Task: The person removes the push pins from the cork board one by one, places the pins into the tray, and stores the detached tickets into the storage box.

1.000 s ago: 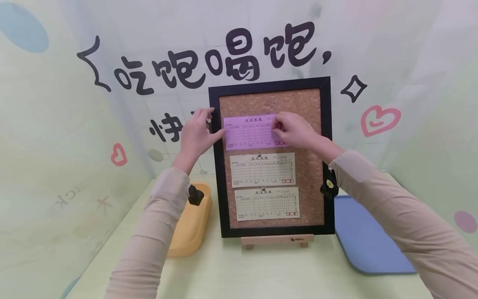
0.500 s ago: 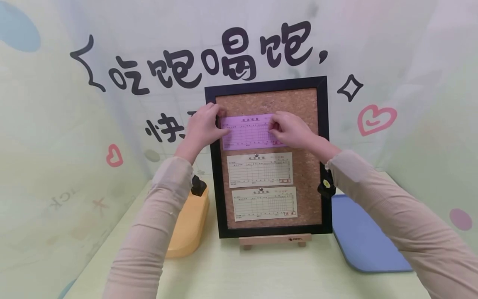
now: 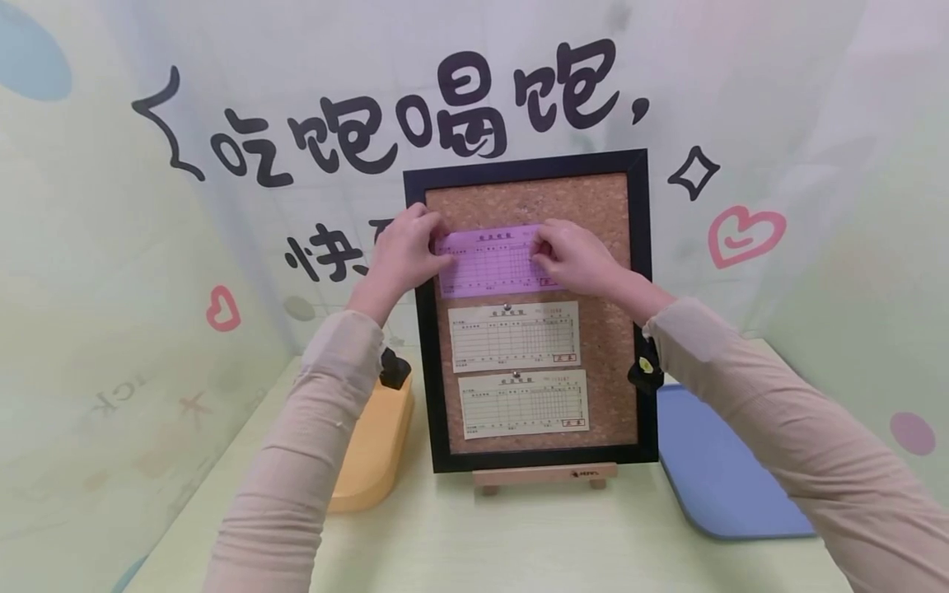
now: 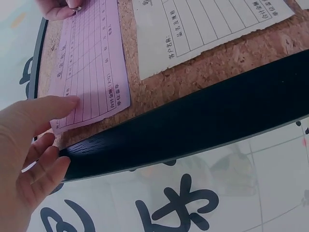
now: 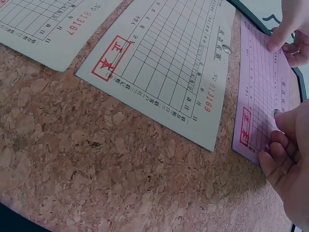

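Note:
A purple receipt slip (image 3: pixel 493 263) lies against the upper part of a black-framed cork board (image 3: pixel 611 362). My left hand (image 3: pixel 404 247) is at its left end, the thumb (image 4: pixel 58 107) resting on the paper and the other fingers (image 4: pixel 48 169) bent beside the frame's edge. Toward the slip's right half, my right hand (image 3: pixel 578 257) pinches a small silver pushpin (image 5: pixel 276 112) between thumb and finger against the paper. Whether the pin's point is in the cork is hidden. Two cream receipt slips, an upper one (image 3: pixel 514 338) and a lower one (image 3: pixel 523 405), hang below on silver pins.
The board leans on a small wooden easel (image 3: pixel 544 475) on a pale table (image 3: pixel 519 543). An orange-yellow tray (image 3: pixel 371 461) is at left, partly behind my left sleeve. At right lies a blue tray (image 3: pixel 726 478). A printed wall (image 3: pixel 296 49) stands behind.
My left hand has moved up and right, from the frame's edge onto the slip's left end. My right hand keeps its pinch near the same spot. The head view has shifted slightly.

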Demonstrator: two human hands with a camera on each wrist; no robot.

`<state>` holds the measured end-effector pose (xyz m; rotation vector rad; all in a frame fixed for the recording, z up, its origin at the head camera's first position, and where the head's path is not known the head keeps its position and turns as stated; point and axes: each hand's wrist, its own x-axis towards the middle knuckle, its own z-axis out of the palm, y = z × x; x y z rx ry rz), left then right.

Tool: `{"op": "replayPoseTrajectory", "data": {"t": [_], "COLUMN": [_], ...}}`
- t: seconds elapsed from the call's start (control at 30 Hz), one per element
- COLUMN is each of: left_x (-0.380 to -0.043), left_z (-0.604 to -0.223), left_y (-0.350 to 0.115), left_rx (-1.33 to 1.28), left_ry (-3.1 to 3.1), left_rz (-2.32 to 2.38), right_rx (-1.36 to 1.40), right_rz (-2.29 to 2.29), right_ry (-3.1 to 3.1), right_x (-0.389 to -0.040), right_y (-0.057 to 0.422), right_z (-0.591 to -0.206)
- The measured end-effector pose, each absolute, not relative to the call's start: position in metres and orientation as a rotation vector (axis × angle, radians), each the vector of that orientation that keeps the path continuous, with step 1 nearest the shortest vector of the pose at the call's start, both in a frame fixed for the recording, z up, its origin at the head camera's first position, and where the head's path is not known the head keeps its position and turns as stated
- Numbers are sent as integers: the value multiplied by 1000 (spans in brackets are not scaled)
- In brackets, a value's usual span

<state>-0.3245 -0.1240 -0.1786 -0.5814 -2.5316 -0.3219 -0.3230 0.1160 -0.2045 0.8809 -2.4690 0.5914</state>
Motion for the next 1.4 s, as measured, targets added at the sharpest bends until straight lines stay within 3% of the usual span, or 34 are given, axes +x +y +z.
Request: {"op": "replayPoseTrajectory", "data": {"t": [0.5, 1.4], "left_x": [-324, -320], "left_z": [-174, -180], "left_y": [-120, -130], "left_rx": [-648, -642], "left_ry": [-2485, -2410], "left_rz": [-410, -455], "right_rx": [807, 908], "right_rz": [416, 617], "right_ry": [-2355, -2138], "right_x": [-320, -322], "right_y": [107, 120], "right_z": [-214, -229]}}
